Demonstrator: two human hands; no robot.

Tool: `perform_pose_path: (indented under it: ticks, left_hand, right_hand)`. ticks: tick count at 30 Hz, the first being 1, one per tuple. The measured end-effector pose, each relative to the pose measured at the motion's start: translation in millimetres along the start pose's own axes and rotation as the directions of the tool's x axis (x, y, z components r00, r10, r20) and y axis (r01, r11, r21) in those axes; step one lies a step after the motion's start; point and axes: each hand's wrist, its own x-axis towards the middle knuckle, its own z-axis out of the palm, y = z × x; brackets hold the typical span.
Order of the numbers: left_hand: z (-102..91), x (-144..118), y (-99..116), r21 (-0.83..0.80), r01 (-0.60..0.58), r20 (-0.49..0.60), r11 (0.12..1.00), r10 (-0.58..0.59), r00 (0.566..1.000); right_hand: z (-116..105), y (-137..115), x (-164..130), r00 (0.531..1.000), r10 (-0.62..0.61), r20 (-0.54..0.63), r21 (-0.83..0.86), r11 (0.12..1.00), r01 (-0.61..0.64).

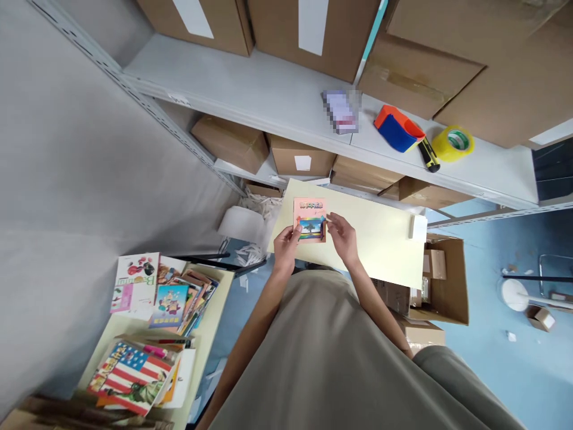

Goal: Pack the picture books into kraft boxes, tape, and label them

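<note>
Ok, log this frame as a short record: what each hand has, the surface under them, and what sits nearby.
left hand: grips left edge of card
right hand: pinches card's right edge
card: pink, colourful picture, held above the table
table: pale yellow
shelf: tape dispenser, yellow tape roll, cardboard boxes
lower left: booklets fanned on a second table
right floor: open carton
</note>
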Motion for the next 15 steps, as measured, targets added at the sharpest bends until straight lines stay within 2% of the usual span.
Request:
perform_pose_path:
  ticks: [2,4,7,9,11,15]
  left_hand:
    - [8.8,-3,-3,-0.01,-0.015,-0.05,1.0,0.015,0.999]
    - [17.0,-8,-5,-0.034,-0.038,-0.075,0.999,0.035,0.997]
    - [30.0,-19,-5,-0.031,-0.101,-0.086,0.994,0.098,0.991]
    - [39.8,-29,0,0.023,-0.156,-0.078,0.988,0.157,0.984]
    - [49.4,-42,6,0.13,-0.237,-0.04,0.963,0.244,0.969]
    - [59.0,-60,18,0.317,-0.424,0.149,0.848,0.397,0.906]
  right_hand:
    - [-8,-3,-1,0.998,-0.052,-0.02,-0.051,0.997,0.051]
    - [-12,-4,-4,0.998,-0.056,0.041,-0.045,0.997,0.058]
    - [-8,-2,-8,0.989,-0.042,0.144,0.032,0.999,0.037]
    - [-2,-3,-11,0.985,-0.026,0.171,0.071,0.997,0.014]
    - [4,-6,-12,0.987,-0.013,0.163,0.086,0.996,-0.001]
    - [-1,-15,-6,0.996,-0.034,0.081,0.046,0.998,0.03]
